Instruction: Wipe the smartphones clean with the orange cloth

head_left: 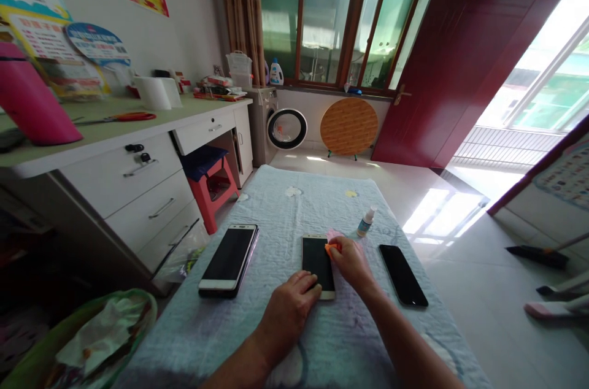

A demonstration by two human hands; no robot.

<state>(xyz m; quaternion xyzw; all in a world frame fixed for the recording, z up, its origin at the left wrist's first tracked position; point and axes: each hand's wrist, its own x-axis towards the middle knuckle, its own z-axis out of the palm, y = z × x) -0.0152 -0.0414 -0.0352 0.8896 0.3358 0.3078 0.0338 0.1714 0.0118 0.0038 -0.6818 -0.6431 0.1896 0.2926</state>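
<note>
A smartphone (pixel 313 257) with a white and gold rim and a dark screen lies face up on the cloth-covered table. Over its lower left part my left hand (pixel 289 303) bends its fingers, gripping it against the cloth. My right hand (pixel 352 260) is closed in a pinch on a small orange cloth (pixel 332 249), touching the phone's upper right edge. Something pale pink shows just behind those fingers. To the left lies a stack of phones, a white-framed phone (pixel 229 257) on top. A black phone (pixel 404 275) lies right of my right forearm, and a small spray bottle (pixel 366 221) stands beyond.
A light blue quilted cover (pixel 276 192) lies over the table. At left are a desk (pixel 129 174) with drawers, a red stool (pixel 211 186) and a green-rimmed bin (pixel 147 309). Behind stand a washing machine (pixel 263 119) with its door open and a round wooden tabletop (pixel 348 125).
</note>
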